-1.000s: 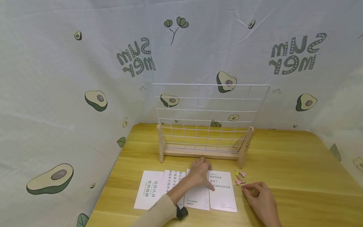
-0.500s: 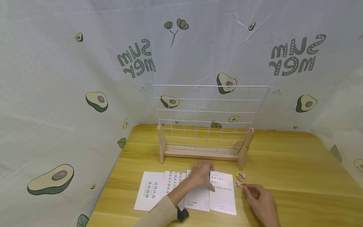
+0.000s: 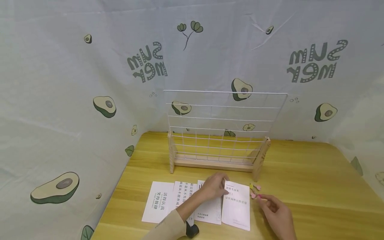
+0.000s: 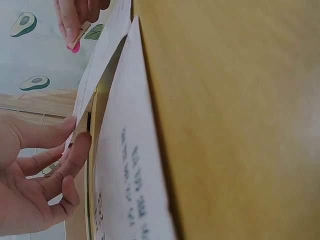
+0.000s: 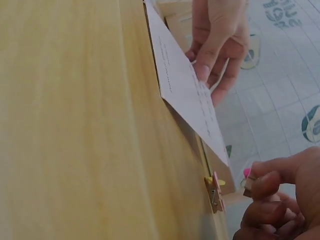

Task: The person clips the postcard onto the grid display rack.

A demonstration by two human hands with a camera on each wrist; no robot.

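Note:
My left hand pinches the far left part of the rightmost white printed card. That card tilts up off the table, its near end low, as the left wrist view shows. Between the thumb and fingers of my right hand is a small wooden clothespin with a pink tip, just right of the card. Beside these fingers lie several other small clothespins with pink and yellow decorations. Three more cards lie in a row to the left: one near my left wrist, one partly under my forearm, and the leftmost.
Behind the cards stands a white wire grid in a wooden base. The wood-grain table extends to the right. A cloth with avocado prints hangs around the back and sides. Something black shows under my left wrist.
The rightmost card's far end has risen off the table, and my left fingers have closed on it. My right hand has drawn slightly closer to the card, the pink clothespin at its fingertips.

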